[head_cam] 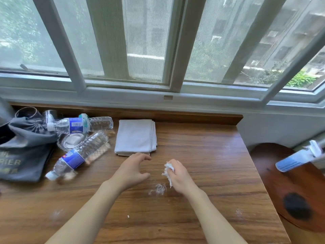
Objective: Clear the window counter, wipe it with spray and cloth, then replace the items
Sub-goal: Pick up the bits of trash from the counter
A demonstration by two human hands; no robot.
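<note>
The crumpled white paper tissue [168,170] was bunched up in the right hand [178,175], fingers curled tight around it, with a ragged bit sticking out the left side of the fist and trailing down toward the wooden window counter [202,173]. Just below that hand there was a whitish smear of residue [159,188] on the wood, sitting between the two wrists.

The left hand [134,169] was loose and holding nothing, fingers relaxed and slightly curved, hovering just in front of the folded white cloth [136,136]. Its fingertips were right by the near edge of the cloth, can't really tell if they touched it. That cloth lay flat toward the back of the counter, near the raised wooden lip under the window.

Off to the left was the pile of stuff: two clear plastic water bottles with blue labels lying on their sides, one further back [79,125] and one nearer [79,155], with a round clear glass ashtray [71,140] between them. Beside those sat a grey drawstring fabric bag [26,147] with gold lettering.

Way over on the right, off the counter, a white and blue spray bottle [297,158] lay tilted on a round dark wooden stool [281,191].
</note>
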